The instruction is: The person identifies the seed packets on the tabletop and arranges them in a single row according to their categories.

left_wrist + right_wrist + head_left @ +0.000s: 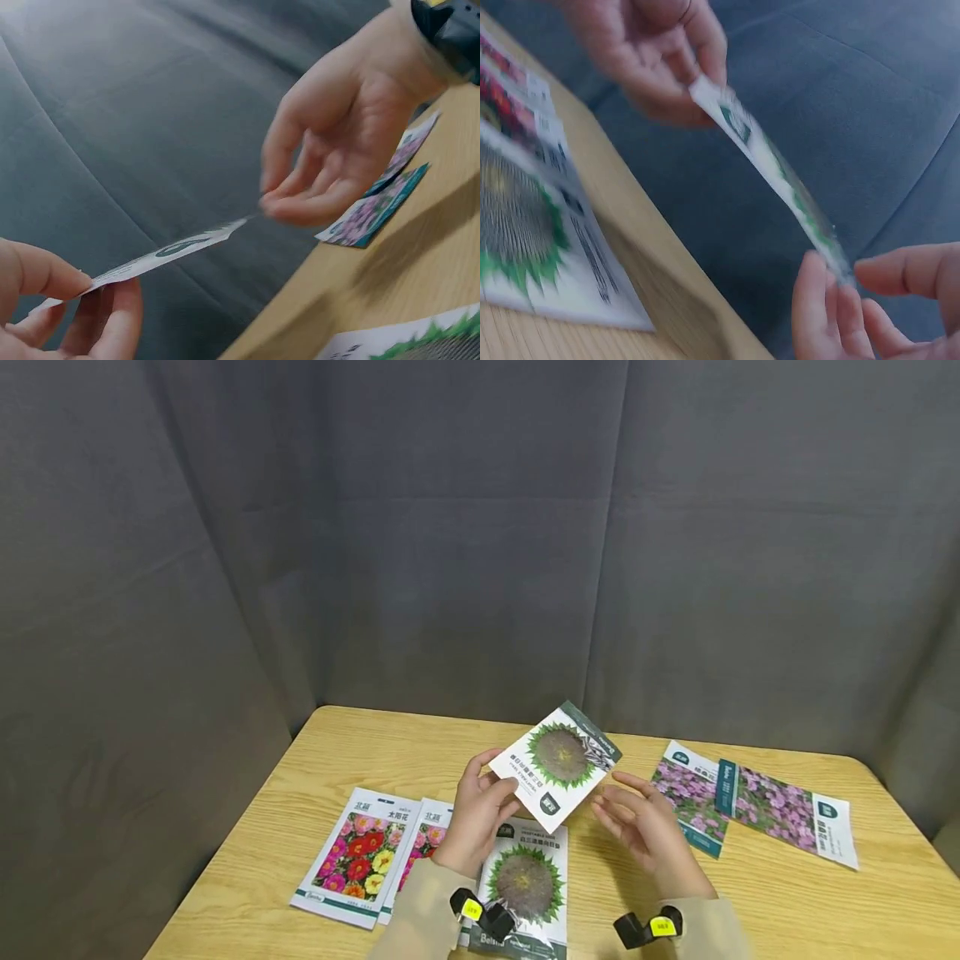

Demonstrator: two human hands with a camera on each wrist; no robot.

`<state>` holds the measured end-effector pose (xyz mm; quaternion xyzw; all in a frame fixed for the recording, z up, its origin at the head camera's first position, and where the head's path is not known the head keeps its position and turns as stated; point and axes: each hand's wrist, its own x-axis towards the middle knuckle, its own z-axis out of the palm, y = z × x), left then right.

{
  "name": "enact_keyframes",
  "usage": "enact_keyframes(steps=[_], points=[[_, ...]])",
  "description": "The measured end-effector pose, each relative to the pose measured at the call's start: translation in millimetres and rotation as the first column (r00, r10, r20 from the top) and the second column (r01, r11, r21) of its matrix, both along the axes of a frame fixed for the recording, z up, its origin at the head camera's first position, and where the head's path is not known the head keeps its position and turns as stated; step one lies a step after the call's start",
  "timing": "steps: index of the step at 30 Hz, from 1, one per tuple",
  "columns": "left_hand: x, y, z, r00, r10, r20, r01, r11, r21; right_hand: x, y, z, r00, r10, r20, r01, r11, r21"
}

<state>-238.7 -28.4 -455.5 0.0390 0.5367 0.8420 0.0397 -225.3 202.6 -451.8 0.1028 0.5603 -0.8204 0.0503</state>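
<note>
A white seed packet (562, 764) with a green-rimmed sunflower head on its front is tilted above the table. My left hand (480, 814) pinches its left corner, thumb on top and fingers beneath, as the left wrist view also shows. My right hand (637, 827) is at the packet's right edge with fingers loosely bent and apart. In the right wrist view, the packet's far end reaches between the right thumb and fingers (814, 300); whether they touch it is hard to tell. Below the hands lies another sunflower packet (525, 885), partly covered by the left wrist.
Two packets with red, pink and yellow flowers (356, 860) overlap at the left of the wooden table (352, 743). On the right, two pink-purple flower packets (787, 810) overlap at an angle. A grey curtain (465, 568) hangs behind the table.
</note>
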Motion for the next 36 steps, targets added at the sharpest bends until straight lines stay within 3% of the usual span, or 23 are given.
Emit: enact_keyframes(steps=[3, 6, 9, 12, 17, 21, 23, 25, 27, 30, 33, 36], points=[[-0.2, -3.0, 6.0, 0.998, 0.011, -0.054, -0.014, 0.999, -0.048, 7.3, 5.9, 2.9, 0.993, -0.079, -0.091, 0.09, 0.988, 0.124], [0.8, -4.2, 11.0, 0.995, 0.014, -0.102, -0.025, 0.994, -0.108, 13.7, 10.4, 8.0, 0.973, -0.126, -0.193, 0.183, 0.932, 0.314], [4.7, -4.2, 15.7, 0.989, 0.004, -0.147, -0.031, 0.983, -0.182, 19.4, 13.5, 14.3, 0.952, -0.12, -0.28, 0.255, 0.819, 0.514], [9.3, -3.4, 19.3, 0.978, -0.02, -0.21, -0.043, 0.956, -0.29, 25.0, 14.9, 21.0, 0.925, -0.113, -0.364, 0.334, 0.701, 0.631], [16.1, 0.0, 25.6, 0.938, -0.059, -0.343, -0.101, 0.897, -0.431, 32.4, 13.8, 28.5, 0.887, -0.04, -0.459, 0.401, 0.558, 0.726], [21.8, 1.6, 31.5, 0.917, -0.094, -0.388, -0.118, 0.865, -0.489, 35.7, 11.9, 32.4, 0.851, 0.095, -0.516, 0.432, 0.429, 0.793], [24.0, 1.7, 33.7, 0.913, -0.118, -0.391, -0.105, 0.858, -0.502, 37.3, 10.8, 34.3, 0.832, 0.141, -0.537, 0.453, 0.388, 0.803], [25.3, 1.9, 35.3, 0.91, -0.138, -0.391, -0.09, 0.855, -0.511, 39.2, 10.1, 36.0, 0.818, 0.169, -0.549, 0.466, 0.366, 0.806], [26.8, 2.1, 36.9, 0.902, -0.161, -0.4, -0.08, 0.849, -0.522, 40.9, 9.8, 37.8, 0.811, 0.197, -0.551, 0.46, 0.366, 0.809], [29.4, 1.9, 38.3, 0.893, -0.2, -0.404, -0.06, 0.836, -0.546, 42.8, 9.8, 40.7, 0.814, 0.254, -0.523, 0.407, 0.394, 0.824], [31.2, 1.3, 38.4, 0.889, -0.223, -0.401, -0.051, 0.82, -0.57, 44.2, 9.8, 44.3, 0.83, 0.306, -0.466, 0.319, 0.426, 0.847], [31.0, 0.4, 37.7, 0.889, -0.225, -0.399, -0.052, 0.816, -0.576, 45.2, 10.7, 46.9, 0.849, 0.34, -0.405, 0.238, 0.439, 0.866]])
